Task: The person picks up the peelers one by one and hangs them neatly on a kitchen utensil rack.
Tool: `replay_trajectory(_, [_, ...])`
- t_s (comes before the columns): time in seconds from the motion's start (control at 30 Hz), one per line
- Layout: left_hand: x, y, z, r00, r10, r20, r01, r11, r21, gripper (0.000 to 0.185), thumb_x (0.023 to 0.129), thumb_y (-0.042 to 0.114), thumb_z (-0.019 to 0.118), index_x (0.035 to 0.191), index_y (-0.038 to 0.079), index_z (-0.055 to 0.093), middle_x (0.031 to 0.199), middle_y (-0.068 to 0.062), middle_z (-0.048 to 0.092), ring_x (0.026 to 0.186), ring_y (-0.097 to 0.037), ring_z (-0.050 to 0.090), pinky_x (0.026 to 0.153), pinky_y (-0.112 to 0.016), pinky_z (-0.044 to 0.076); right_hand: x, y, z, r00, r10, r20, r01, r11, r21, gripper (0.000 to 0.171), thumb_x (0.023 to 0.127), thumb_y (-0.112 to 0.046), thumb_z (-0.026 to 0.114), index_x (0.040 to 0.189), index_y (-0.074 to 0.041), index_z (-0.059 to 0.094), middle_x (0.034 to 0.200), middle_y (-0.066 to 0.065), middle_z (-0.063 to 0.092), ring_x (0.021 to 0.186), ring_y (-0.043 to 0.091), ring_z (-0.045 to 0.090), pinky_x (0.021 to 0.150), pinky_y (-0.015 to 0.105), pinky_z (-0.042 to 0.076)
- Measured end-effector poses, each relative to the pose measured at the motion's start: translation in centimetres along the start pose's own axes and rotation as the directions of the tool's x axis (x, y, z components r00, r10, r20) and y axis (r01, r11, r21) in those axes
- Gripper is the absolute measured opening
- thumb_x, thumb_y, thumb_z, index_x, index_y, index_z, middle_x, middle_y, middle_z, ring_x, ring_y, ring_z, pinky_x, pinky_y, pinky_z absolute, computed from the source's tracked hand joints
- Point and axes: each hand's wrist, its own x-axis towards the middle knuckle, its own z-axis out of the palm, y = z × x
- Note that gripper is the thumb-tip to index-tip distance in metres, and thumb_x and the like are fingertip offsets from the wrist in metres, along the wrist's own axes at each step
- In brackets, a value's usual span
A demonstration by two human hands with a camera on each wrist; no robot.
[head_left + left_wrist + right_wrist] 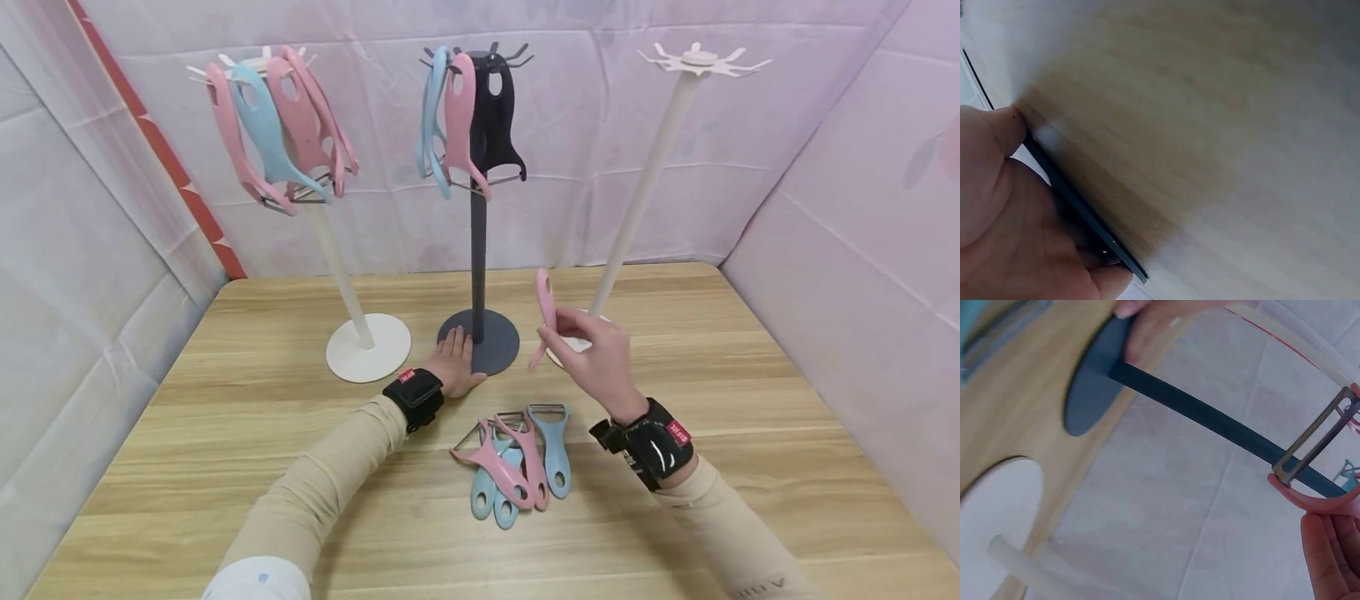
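Head view: right hand (598, 360) pinches pink peeler (551, 313), which sits right of dark stand (478, 250), well below that stand's hooks. Peeler's long axis near upright, handle hole up, cutting end down, flat face turned roughly edge-on to camera. Left hand (452, 364) fairly flat, fingers extended on dark stand's base; right is the nearer one, already holding. Peeler pile (501, 471) lies in front of dark stand; right white stand (649, 175) is to its right.

Left wrist view: palm and thumb at the dark stand's base edge; fingertips partly hidden; no peeler here.

Right wrist view: fingers on peeler, metal blade (1322, 440) crossing in front of dark stand's post; contact unlikely, I judge, but depth gap can't be told.
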Motion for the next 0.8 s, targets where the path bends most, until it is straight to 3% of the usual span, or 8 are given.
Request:
replay_trajectory(0.17, [-0.1, 0.0, -0.1, 1.000, 0.003, 0.000, -0.003, 1.000, 0.004, 0.076, 0.095, 0.050, 0.030, 0.144, -0.002, 0.006, 0.149, -0.022, -0.002, 0.137, -0.032, -0.002, 0.110, -0.038, 0.011, 2.3, -1.0, 0.3, 0.994, 0.022, -0.104, -0.017, 0.998, 0.054, 0.020, 0.072, 0.003, 0.073, 0.091, 0.006, 0.068, 0.075, 0.013, 0.068, 0.066, 0.025, 0.066, 0.065, 0.025, 0.052])
replay_trajectory(0.3, [-0.2, -0.1, -0.3, 1.000, 0.004, 0.006, -0.004, 1.000, -0.002, 0.075, 0.095, 0.049, 0.030, 0.144, -0.002, 0.007, 0.149, -0.023, -0.001, 0.137, -0.033, -0.001, 0.110, -0.038, 0.011, 4.6, -1.5, 0.3, 0.986, 0.003, -0.167, 0.000, 1.000, 0.018, 0.019, 0.075, 0.001, 0.071, 0.092, 0.008, 0.068, 0.078, 0.015, 0.068, 0.067, 0.025, 0.066, 0.066, 0.025, 0.053])
replay_trajectory(0.8, [0.4, -0.3, 0.3, 1.000, -0.001, -0.007, 0.001, 1.000, -0.011, 0.078, 0.094, 0.052, 0.033, 0.144, -0.001, 0.007, 0.149, -0.022, -0.002, 0.137, -0.032, -0.002, 0.110, -0.039, 0.012, 13.4, -2.7, 0.9, 0.954, -0.041, -0.298, 0.027, 0.998, -0.051, 0.024, 0.086, -0.014, 0.062, 0.096, 0.008, 0.067, 0.081, 0.016, 0.068, 0.071, 0.022, 0.066, 0.069, 0.019, 0.051])
